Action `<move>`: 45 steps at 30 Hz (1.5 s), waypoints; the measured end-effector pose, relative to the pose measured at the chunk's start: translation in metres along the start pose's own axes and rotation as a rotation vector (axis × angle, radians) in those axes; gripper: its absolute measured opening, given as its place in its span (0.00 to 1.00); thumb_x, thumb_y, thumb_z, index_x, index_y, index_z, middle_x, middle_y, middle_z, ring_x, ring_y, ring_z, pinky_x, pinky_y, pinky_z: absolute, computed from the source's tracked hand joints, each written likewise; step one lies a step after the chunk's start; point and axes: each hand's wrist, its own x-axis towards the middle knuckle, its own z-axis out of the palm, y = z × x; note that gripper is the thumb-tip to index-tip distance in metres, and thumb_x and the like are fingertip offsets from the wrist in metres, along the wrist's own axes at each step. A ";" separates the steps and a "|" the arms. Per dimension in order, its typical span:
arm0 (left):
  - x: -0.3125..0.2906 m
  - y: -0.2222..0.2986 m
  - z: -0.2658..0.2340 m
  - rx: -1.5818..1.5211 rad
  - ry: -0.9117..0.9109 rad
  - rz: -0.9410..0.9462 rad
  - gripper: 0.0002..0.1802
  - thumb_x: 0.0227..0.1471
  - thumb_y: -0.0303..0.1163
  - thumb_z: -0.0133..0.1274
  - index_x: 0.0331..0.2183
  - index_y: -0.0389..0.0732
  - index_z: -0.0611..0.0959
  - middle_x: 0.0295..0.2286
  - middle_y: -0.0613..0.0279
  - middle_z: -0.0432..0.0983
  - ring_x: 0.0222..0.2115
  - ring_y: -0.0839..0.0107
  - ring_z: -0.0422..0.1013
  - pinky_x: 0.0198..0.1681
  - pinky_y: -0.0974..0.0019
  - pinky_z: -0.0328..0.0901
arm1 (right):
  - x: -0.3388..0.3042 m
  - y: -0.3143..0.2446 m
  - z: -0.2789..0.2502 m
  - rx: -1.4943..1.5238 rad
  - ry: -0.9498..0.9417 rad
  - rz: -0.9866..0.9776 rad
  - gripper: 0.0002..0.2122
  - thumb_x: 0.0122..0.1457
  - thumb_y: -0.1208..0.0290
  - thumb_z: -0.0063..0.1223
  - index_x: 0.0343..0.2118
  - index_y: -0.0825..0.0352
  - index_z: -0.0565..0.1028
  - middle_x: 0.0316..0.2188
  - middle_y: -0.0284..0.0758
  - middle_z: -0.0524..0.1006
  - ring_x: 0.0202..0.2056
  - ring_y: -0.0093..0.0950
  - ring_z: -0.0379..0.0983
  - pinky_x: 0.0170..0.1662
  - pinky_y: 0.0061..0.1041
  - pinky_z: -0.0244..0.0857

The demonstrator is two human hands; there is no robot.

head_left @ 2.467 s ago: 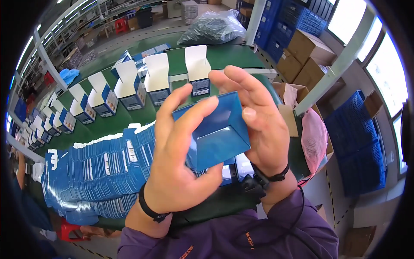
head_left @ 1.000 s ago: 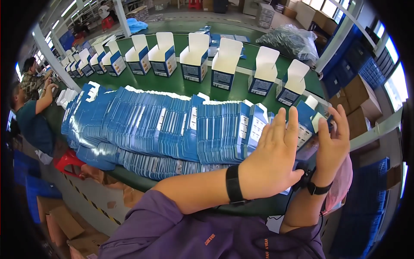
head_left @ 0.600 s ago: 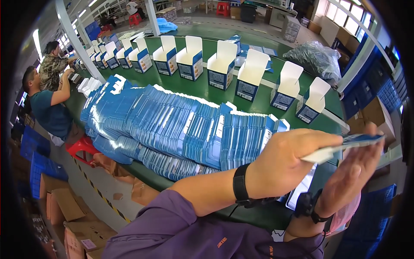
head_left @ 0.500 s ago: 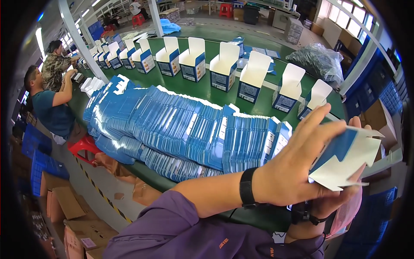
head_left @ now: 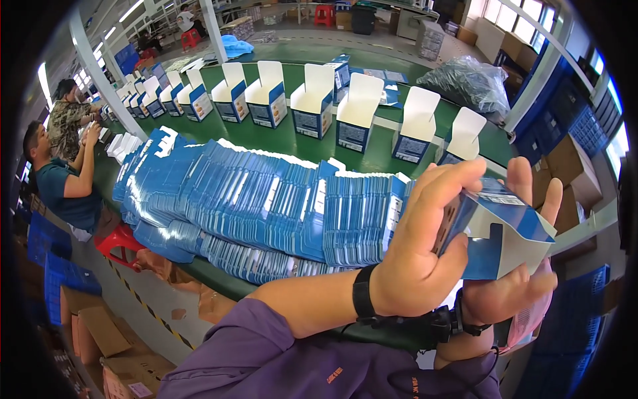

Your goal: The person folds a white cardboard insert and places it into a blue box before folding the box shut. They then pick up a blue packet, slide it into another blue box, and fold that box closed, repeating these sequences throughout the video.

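1. Since half a second ago the flat carton [head_left: 498, 233] has opened into a box shape, at right of centre.
2. The left hand [head_left: 425, 256] curls over its near side, fingers clamped on it.
3. The right hand [head_left: 515, 286] cradles it from beneath, fingers spread apart against it.
4. Left of them, a long row of flat blue cartons [head_left: 266, 206] lines the near edge of the green table [head_left: 292, 143]; bare strips remain between it and the upright boxes [head_left: 312, 106].
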 end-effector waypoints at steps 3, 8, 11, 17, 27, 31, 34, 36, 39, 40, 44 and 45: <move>0.007 -0.005 -0.011 0.130 -0.117 0.154 0.28 0.52 0.26 0.49 0.56 0.34 0.71 0.55 0.44 0.63 0.60 0.56 0.57 0.64 0.54 0.50 | 0.003 0.004 -0.015 0.025 -0.083 -0.025 0.15 0.62 0.67 0.46 0.51 0.64 0.70 0.55 0.51 0.69 0.62 0.43 0.62 0.64 0.44 0.54; 0.013 -0.001 -0.012 0.250 -0.134 0.183 0.21 0.47 0.13 0.49 0.44 0.37 0.76 0.52 0.46 0.67 0.58 0.56 0.61 0.63 0.53 0.54 | 0.004 0.023 -0.038 -0.228 -0.339 -0.196 0.04 0.63 0.73 0.43 0.34 0.62 0.72 0.54 0.48 0.70 0.63 0.43 0.61 0.64 0.42 0.54; 0.013 -0.013 -0.013 0.367 -0.143 0.223 0.21 0.45 0.13 0.53 0.44 0.38 0.76 0.51 0.48 0.70 0.57 0.54 0.65 0.62 0.52 0.56 | 0.003 0.028 -0.038 -0.309 -0.278 -0.243 0.07 0.59 0.78 0.45 0.38 0.63 0.74 0.53 0.46 0.70 0.64 0.43 0.61 0.64 0.41 0.55; 0.028 0.018 0.008 0.583 -0.276 0.153 0.26 0.49 0.25 0.58 0.52 0.36 0.74 0.52 0.49 0.70 0.56 0.56 0.67 0.60 0.56 0.60 | 0.024 0.001 -0.047 -0.006 -0.193 0.059 0.20 0.53 0.84 0.52 0.52 0.67 0.71 0.53 0.42 0.71 0.63 0.40 0.62 0.65 0.38 0.53; 0.029 0.000 -0.019 -0.562 0.095 -0.625 0.29 0.64 0.44 0.46 0.58 0.33 0.69 0.52 0.51 0.70 0.55 0.59 0.68 0.60 0.59 0.60 | 0.050 -0.026 -0.099 -0.624 -0.738 0.232 0.25 0.60 0.74 0.52 0.62 0.62 0.70 0.52 0.40 0.72 0.52 0.28 0.70 0.57 0.29 0.64; 0.029 -0.005 -0.010 -0.332 0.095 -0.653 0.29 0.65 0.44 0.44 0.59 0.34 0.67 0.53 0.52 0.69 0.56 0.61 0.66 0.60 0.58 0.59 | 0.089 0.001 -0.132 -1.022 -0.193 0.225 0.17 0.62 0.64 0.51 0.50 0.69 0.76 0.41 0.43 0.80 0.44 0.34 0.77 0.45 0.34 0.69; 0.030 0.004 -0.008 -0.119 0.100 -0.511 0.29 0.64 0.42 0.44 0.60 0.33 0.66 0.55 0.50 0.67 0.58 0.61 0.64 0.60 0.57 0.59 | 0.141 0.052 -0.188 -1.442 -0.006 0.211 0.18 0.58 0.60 0.50 0.36 0.73 0.79 0.35 0.54 0.81 0.42 0.51 0.78 0.48 0.44 0.69; 0.029 0.008 -0.007 -0.063 0.084 -0.481 0.29 0.61 0.39 0.47 0.59 0.34 0.66 0.55 0.52 0.67 0.58 0.62 0.62 0.60 0.58 0.56 | 0.165 0.102 -0.222 -1.586 -0.101 0.252 0.18 0.57 0.62 0.47 0.38 0.75 0.79 0.39 0.56 0.79 0.45 0.55 0.75 0.51 0.46 0.67; 0.028 0.005 -0.006 -0.063 0.067 -0.483 0.30 0.58 0.36 0.50 0.59 0.35 0.66 0.54 0.53 0.67 0.59 0.63 0.61 0.61 0.59 0.55 | 0.179 0.171 -0.261 -1.658 -0.082 0.342 0.19 0.57 0.63 0.45 0.40 0.75 0.79 0.40 0.57 0.79 0.46 0.54 0.75 0.52 0.46 0.67; 0.028 0.003 -0.005 -0.077 0.071 -0.486 0.31 0.57 0.35 0.51 0.59 0.35 0.66 0.54 0.52 0.67 0.59 0.63 0.61 0.61 0.59 0.55 | 0.178 0.180 -0.267 -1.626 -0.124 0.368 0.20 0.59 0.60 0.45 0.40 0.75 0.79 0.41 0.58 0.78 0.46 0.54 0.75 0.53 0.45 0.67; 0.031 0.003 -0.006 -0.049 0.077 -0.475 0.32 0.55 0.34 0.52 0.59 0.35 0.66 0.54 0.52 0.67 0.59 0.62 0.61 0.61 0.58 0.54 | 0.153 0.162 -0.249 -1.454 -0.112 0.474 0.25 0.61 0.51 0.48 0.42 0.74 0.79 0.44 0.58 0.78 0.48 0.52 0.74 0.56 0.42 0.66; 0.030 0.010 -0.009 -0.031 0.081 -0.439 0.32 0.55 0.34 0.52 0.59 0.35 0.66 0.54 0.51 0.67 0.59 0.62 0.61 0.61 0.58 0.54 | 0.145 0.155 -0.236 -1.386 -0.092 0.482 0.26 0.62 0.48 0.48 0.43 0.73 0.79 0.45 0.57 0.78 0.49 0.51 0.74 0.56 0.41 0.66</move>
